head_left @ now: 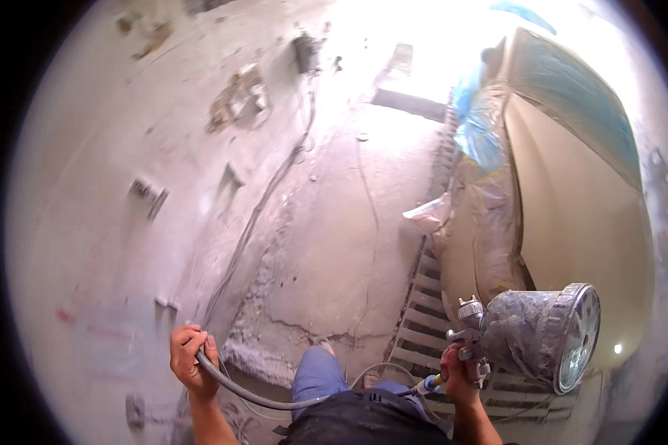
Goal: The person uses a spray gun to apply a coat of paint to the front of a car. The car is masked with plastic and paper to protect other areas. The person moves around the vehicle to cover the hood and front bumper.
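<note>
At the lower left, my left hand (191,357) is closed around a grey air hose (249,397), which runs across in front of my body. My right hand (460,373) grips a spray gun (473,348) by its handle. On the gun sits a large, paint-stained cup (527,334), tipped sideways with its round end toward the right. A blue hose coupling (425,386) shows beside the gun's handle. Just beyond the gun stands a beige car body panel (571,200), partly covered with masking paper (490,222) and blue plastic film (571,93).
A slatted floor grate (416,326) runs beneath the car's near side. Along the foot of the dusty wall (126,245) lies a long cable (263,200). Broken, rough concrete edges (256,360) border the floor (334,230) near my feet. A dark box (306,53) is mounted farther off.
</note>
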Tool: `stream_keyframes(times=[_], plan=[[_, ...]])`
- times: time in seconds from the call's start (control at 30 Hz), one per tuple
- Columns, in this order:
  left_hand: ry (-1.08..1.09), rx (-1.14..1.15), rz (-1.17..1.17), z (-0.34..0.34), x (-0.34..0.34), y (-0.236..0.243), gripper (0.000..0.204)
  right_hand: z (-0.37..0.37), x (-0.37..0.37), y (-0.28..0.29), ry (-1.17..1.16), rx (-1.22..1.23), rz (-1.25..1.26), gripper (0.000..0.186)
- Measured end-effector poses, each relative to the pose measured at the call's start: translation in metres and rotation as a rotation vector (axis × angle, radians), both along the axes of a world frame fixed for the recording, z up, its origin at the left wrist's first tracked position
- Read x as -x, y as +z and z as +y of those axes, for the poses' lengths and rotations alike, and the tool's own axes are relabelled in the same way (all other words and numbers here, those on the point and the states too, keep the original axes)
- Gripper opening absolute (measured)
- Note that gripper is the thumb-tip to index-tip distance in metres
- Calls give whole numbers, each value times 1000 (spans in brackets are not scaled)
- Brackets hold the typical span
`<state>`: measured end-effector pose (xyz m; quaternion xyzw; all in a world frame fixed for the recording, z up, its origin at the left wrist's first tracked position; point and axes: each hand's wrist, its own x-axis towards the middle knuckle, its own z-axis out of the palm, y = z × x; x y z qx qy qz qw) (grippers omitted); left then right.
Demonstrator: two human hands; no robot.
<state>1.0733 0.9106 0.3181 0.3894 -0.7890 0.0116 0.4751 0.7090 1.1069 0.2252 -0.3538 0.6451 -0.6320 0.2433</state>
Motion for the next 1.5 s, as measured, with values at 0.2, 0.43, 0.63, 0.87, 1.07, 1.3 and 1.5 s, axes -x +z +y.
stream_keyframes(times=[0.2,0.43,0.63,0.87,1.07,1.3,1.5], plan=[[-175,-231,69,-182,34,-82,9,-62,-7,-14,-306,-39,-57,12],[-455,-620,-2,-312,99,-136,11,-150,-40,26,-767,-93,-83,18],[-671,-582,-161,-370,143,-154,15,-169,-78,30,-916,-130,112,12],[-648,-544,-373,-384,196,-148,27,-150,-131,9,-1163,-88,98,18],[-728,-468,-526,-388,236,-141,31,-142,-162,-15,-1359,6,-107,15],[-874,-483,-452,-419,298,-155,25,-151,-173,-28,-1510,44,-131,12],[-975,-475,-510,-462,375,-185,23,-201,-153,-10,-1711,11,-109,10]])
